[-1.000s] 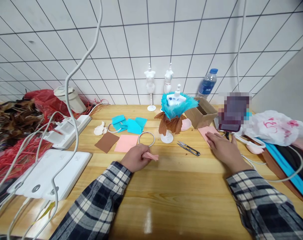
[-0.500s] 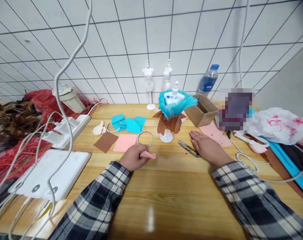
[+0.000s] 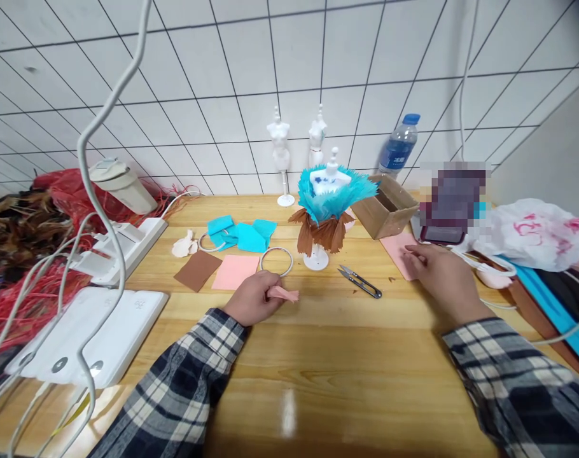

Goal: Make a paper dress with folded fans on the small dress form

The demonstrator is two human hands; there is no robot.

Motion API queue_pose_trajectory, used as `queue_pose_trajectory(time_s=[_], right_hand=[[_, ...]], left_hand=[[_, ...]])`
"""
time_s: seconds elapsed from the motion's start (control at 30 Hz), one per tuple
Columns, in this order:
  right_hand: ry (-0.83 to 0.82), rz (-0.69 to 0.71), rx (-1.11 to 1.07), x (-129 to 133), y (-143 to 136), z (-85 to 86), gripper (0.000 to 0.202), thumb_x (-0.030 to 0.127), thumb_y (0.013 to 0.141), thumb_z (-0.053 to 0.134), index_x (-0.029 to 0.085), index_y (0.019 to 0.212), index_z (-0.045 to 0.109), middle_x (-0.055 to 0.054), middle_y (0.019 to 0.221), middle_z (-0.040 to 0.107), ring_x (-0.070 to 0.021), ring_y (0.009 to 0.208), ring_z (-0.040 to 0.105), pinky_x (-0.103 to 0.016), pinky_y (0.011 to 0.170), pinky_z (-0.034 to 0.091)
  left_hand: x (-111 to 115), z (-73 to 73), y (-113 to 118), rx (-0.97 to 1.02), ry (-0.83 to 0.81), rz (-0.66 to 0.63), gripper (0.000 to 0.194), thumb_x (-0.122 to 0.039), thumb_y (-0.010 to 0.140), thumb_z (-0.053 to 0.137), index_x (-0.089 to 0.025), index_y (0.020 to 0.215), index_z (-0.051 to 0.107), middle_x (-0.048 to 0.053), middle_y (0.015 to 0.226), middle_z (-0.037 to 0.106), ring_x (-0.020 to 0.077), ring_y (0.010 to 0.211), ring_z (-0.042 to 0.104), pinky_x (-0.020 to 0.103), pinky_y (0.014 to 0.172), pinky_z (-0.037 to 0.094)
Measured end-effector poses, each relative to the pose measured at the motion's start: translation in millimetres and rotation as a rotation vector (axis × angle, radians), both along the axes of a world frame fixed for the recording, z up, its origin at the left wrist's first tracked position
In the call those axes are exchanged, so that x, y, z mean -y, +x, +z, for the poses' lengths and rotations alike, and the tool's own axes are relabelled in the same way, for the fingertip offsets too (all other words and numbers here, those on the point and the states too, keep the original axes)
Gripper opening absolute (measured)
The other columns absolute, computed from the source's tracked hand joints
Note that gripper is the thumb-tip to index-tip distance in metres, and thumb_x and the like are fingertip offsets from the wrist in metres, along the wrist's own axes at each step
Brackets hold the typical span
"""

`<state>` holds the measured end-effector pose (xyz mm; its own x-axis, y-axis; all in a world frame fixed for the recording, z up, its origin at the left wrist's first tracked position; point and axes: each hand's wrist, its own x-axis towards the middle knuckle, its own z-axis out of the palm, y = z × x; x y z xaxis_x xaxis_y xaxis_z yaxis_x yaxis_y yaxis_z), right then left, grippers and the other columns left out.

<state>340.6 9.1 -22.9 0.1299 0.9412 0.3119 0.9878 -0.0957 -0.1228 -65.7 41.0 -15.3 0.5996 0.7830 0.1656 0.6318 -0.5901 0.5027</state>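
Note:
My left hand (image 3: 255, 299) is closed around a small folded piece of pink paper (image 3: 284, 293), whose end sticks out past the fingers. My right hand (image 3: 437, 275) hovers at a pink sheet (image 3: 395, 251) on the right, its fingers bent and slightly apart, with nothing clearly held. Between the hands lie black thread snips (image 3: 360, 282), blades toward the dress form. That white mini dress form (image 3: 331, 179) stands on a round base, wearing a fringed turquoise paper ruffle (image 3: 337, 198) over a brown one (image 3: 320, 236). A ring bangle (image 3: 277, 261) lies just beyond my left hand.
Left of centre are turquoise pieces (image 3: 256, 236), a brown square (image 3: 198, 271) and a pink square (image 3: 235, 272). A cardboard box (image 3: 385, 207) and water bottle (image 3: 399, 147) stand behind. Cables, a power strip (image 3: 130, 251) and a white power bank (image 3: 86, 337) occupy the left.
My right hand has lifted from flat beside the snips and moved right over the pink sheet, its fingers now bent. My left hand keeps hold of the folded pink paper.

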Motion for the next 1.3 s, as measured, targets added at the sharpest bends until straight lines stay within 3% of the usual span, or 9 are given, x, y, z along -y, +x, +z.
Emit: queue_pose_trajectory(time_s=[0.13,0.3,0.4,0.6,0.83,0.97,1.07,1.17,1.3], right_hand=[[-0.105,-0.064,0.051,-15.4,5.0,-8.5,0.036,0.041,0.090,0.047,0.022,0.099,0.076,-0.011,0.097,0.074,-0.0282,0.077,0.066,-0.035,0.056,0.041],[-0.097,-0.042,0.020,-16.0,8.8,-8.1,0.032,0.032,0.092,0.044,0.016,0.093,0.071,-0.013,0.094,0.071,-0.0262,0.079,0.065,-0.035,0.062,0.042],[-0.067,0.049,-0.045,-5.1,10.2,-2.3,0.028,0.027,0.092,0.042,0.016,0.094,0.067,-0.014,0.098,0.070,-0.0276,0.086,0.064,-0.036,0.068,0.045],[-0.149,0.291,-0.217,20.0,-0.2,-10.5,0.030,0.040,0.091,0.051,0.023,0.105,0.071,-0.005,0.108,0.073,-0.0248,0.097,0.066,-0.036,0.083,0.049],[-0.240,0.146,-0.046,19.2,-31.0,-9.8,0.023,0.026,0.093,0.048,0.019,0.091,0.070,-0.009,0.093,0.072,-0.0230,0.082,0.066,-0.032,0.069,0.045],[-0.244,0.160,0.080,22.8,-46.4,-7.0,0.021,0.016,0.092,0.041,0.015,0.087,0.062,-0.011,0.083,0.064,-0.0224,0.074,0.062,-0.031,0.066,0.041],[-0.121,0.157,0.006,20.6,-49.0,8.7,0.016,0.016,0.090,0.043,0.016,0.089,0.059,-0.011,0.086,0.064,-0.0231,0.077,0.060,-0.031,0.066,0.040],[0.093,0.025,-0.169,4.5,-45.4,42.1,0.014,0.023,0.091,0.047,0.019,0.093,0.060,-0.007,0.081,0.067,-0.0211,0.067,0.059,-0.030,0.059,0.037],[0.385,0.014,-0.230,-39.2,-33.4,83.4,0.021,0.030,0.093,0.051,0.021,0.102,0.068,-0.009,0.096,0.072,-0.0243,0.085,0.063,-0.034,0.074,0.041]], left_hand=[[-0.2,1.1,1.0,0.007,-0.008,0.003,0.008,-0.022,0.077,0.058,-0.020,0.071,0.054,0.000,0.067,0.055,0.0149,0.064,0.051,0.026,0.060,0.036],[0.3,1.6,1.0,-0.001,-0.010,0.009,0.007,-0.021,0.077,0.057,-0.019,0.071,0.054,0.000,0.066,0.055,0.0146,0.064,0.050,0.026,0.060,0.035],[0.6,0.6,0.1,0.006,-0.003,0.008,0.008,-0.022,0.078,0.057,-0.019,0.071,0.053,-0.001,0.066,0.054,0.0142,0.064,0.049,0.025,0.060,0.034],[0.0,-0.7,-1.0,0.013,0.006,-0.010,0.011,-0.021,0.079,0.056,-0.019,0.070,0.051,-0.002,0.066,0.052,0.0132,0.062,0.048,0.024,0.059,0.033],[0.0,-0.6,-0.6,0.009,0.016,-0.020,0.012,-0.022,0.079,0.056,-0.019,0.069,0.049,-0.002,0.066,0.051,0.0132,0.062,0.047,0.024,0.059,0.032],[0.3,-1.9,-0.2,0.005,0.023,-0.011,0.012,-0.022,0.079,0.057,-0.019,0.069,0.050,-0.002,0.066,0.052,0.0135,0.063,0.048,0.025,0.059,0.032],[-0.6,-3.1,0.6,0.014,0.034,-0.011,0.012,-0.023,0.079,0.057,-0.019,0.069,0.051,-0.001,0.066,0.052,0.0138,0.064,0.048,0.025,0.060,0.033],[-2.8,-4.3,1.5,0.031,0.031,-0.010,0.015,-0.025,0.080,0.058,-0.019,0.068,0.050,-0.001,0.065,0.052,0.0136,0.063,0.047,0.025,0.059,0.032],[-4.3,-5.6,1.4,0.046,0.032,-0.004,0.015,-0.026,0.080,0.058,-0.019,0.068,0.051,-0.001,0.065,0.052,0.0133,0.062,0.047,0.025,0.059,0.033]])
